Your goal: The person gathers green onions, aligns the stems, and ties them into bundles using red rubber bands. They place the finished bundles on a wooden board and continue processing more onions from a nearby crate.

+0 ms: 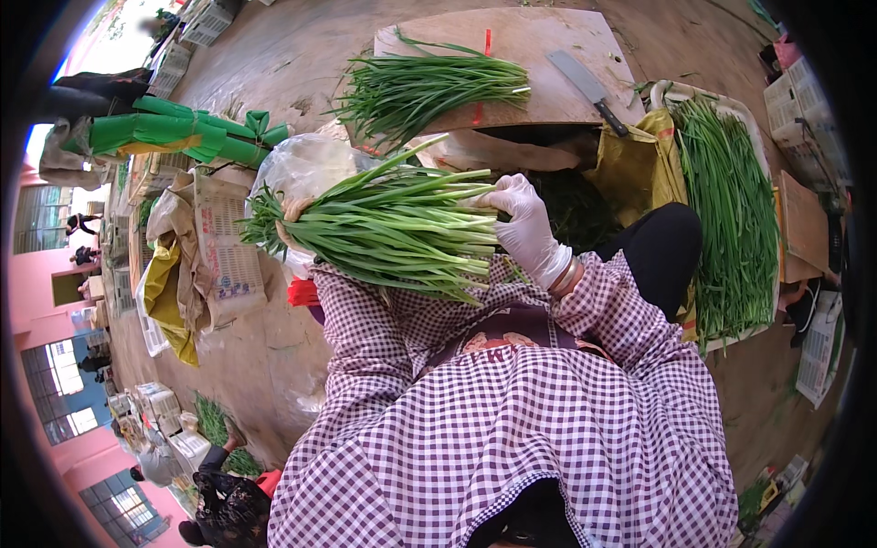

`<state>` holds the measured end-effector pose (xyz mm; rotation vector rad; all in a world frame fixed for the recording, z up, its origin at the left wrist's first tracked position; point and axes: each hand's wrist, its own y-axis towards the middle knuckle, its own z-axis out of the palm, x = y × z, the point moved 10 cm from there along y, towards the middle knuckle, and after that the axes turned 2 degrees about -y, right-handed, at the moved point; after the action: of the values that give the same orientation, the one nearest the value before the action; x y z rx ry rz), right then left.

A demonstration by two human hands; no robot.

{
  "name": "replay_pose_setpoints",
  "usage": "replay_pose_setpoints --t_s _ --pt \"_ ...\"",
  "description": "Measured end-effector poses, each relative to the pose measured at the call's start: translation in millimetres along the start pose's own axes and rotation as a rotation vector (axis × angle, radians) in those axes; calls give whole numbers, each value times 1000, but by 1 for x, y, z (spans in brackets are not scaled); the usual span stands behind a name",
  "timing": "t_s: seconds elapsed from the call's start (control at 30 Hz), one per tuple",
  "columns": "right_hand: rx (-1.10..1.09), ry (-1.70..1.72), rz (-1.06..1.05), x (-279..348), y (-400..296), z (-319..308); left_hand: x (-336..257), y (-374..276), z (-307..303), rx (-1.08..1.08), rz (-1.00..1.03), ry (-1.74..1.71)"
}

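Note:
My left hand (pixel 295 209) is mostly hidden by a thick bunch of garlic chives (pixel 390 229); tan fingers show around its leafy end, at left. The pale stem ends point right, towards my right hand (pixel 524 222). This hand wears a thin white glove, its fingertips closed on stem ends at the bunch's upper right edge. Beyond them, another pile of garlic chives (pixel 438 89) lies on a board (pixel 569 34) with a red strip under it. A cleaver (pixel 579 77) rests on the board, its black handle over the near edge. More chives (pixel 726 226) fill a white crate at the right.
A yellow woven sack (pixel 640 161) hangs between board and crate. Clear plastic (pixel 308 161) lies behind the bunch. To the left stand a white plastic crate (pixel 229 253) with sacks over it and green wrapped bundles (pixel 171 130). A person (pixel 229 503) sits at the lower left.

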<state>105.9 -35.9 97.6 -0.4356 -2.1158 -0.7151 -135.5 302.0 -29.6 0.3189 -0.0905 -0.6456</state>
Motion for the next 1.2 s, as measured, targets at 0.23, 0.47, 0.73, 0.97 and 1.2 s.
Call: replay_pose_setpoints --t_s 0.23,0.47,0.73,0.97,1.2 --pt "-42 232 -6 5 -4 -7 29 -1 48 107 73 -89" --pt "49 625 332 -63 -5 -40 51 4 83 197 43 -203" --pt "280 230 304 -42 -5 -35 62 11 99 259 -7 -179" --pt "446 278 325 -42 -31 16 56 8 89 126 -23 -152" --pt "513 -4 277 -48 -28 38 57 3 95 138 -36 -121"
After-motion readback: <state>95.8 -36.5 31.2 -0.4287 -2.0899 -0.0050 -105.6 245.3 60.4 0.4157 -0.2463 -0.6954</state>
